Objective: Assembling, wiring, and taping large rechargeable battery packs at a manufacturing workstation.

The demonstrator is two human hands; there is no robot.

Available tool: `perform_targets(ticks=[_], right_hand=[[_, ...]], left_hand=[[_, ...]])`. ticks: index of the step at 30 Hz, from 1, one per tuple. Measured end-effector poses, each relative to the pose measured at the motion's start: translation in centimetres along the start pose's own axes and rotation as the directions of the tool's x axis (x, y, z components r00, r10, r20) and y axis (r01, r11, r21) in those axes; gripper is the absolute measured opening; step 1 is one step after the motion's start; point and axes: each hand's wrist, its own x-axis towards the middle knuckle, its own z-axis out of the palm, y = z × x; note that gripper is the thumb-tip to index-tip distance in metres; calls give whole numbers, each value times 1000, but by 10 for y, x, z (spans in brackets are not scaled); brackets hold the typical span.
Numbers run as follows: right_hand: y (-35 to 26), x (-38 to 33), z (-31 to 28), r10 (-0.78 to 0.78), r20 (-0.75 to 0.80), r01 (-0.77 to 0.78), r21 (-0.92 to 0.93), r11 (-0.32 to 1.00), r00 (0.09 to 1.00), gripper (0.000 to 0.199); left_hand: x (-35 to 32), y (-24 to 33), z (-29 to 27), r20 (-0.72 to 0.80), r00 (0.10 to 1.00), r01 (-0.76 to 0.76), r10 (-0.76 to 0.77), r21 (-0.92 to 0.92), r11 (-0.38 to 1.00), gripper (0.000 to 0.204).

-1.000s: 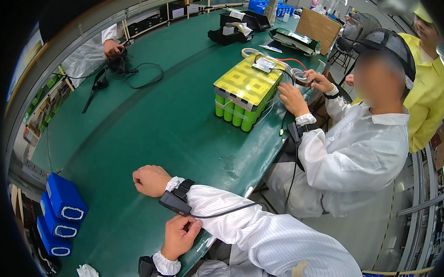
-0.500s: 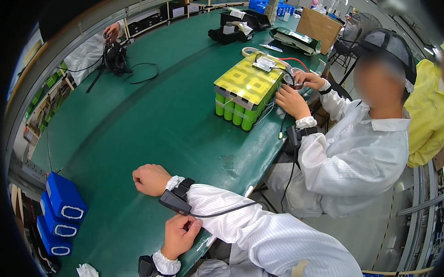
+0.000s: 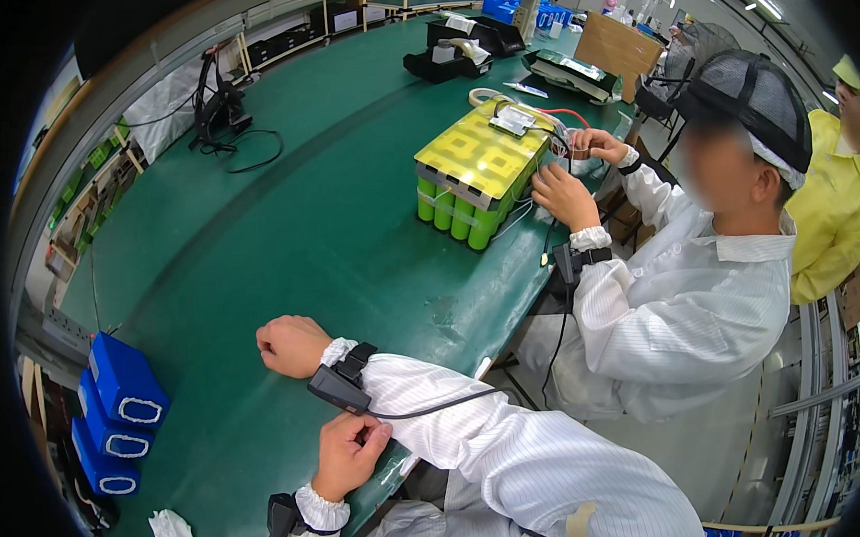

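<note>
My right hand (image 3: 295,347) rests on the green table with its fingers curled into a loose fist; no object shows in it. Nearer the table's front edge, my left hand (image 3: 347,456) is closed, thumb laid along the curled fingers. It sits just below the black strapped box (image 3: 339,390) on my right wrist, close to that box's cable, and nothing shows in its grip. Another black box (image 3: 285,518) is strapped to my left wrist. Both hands are apart from the green battery pack (image 3: 479,175) with a yellow top, farther away to the right.
A co-worker (image 3: 680,286) in white works with both hands at the pack's wires. Blue blocks (image 3: 119,407) stand at the left, near a crumpled white tissue (image 3: 171,536). Black bins (image 3: 459,51) and a cabled black device (image 3: 220,113) lie at the far side.
A hand at the far left has left the black device, which now sits slightly differently with its cable. The co-worker's head has turned, and the person in yellow has shifted. My hands stay put.
</note>
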Motion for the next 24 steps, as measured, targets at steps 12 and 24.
perform_targets(ticks=[12, 24], right_hand=[[3, -2, -5, 7, -1, -7, -9, 1000, 1000, 12], [3, -1, -10, 2, 92, 2, -39, 999, 996, 16]], left_hand=[[3, 7, 3, 14, 1000, 20, -20, 17, 1000, 20], [3, -2, 4, 46, 996, -78, 82, -86, 993, 17]])
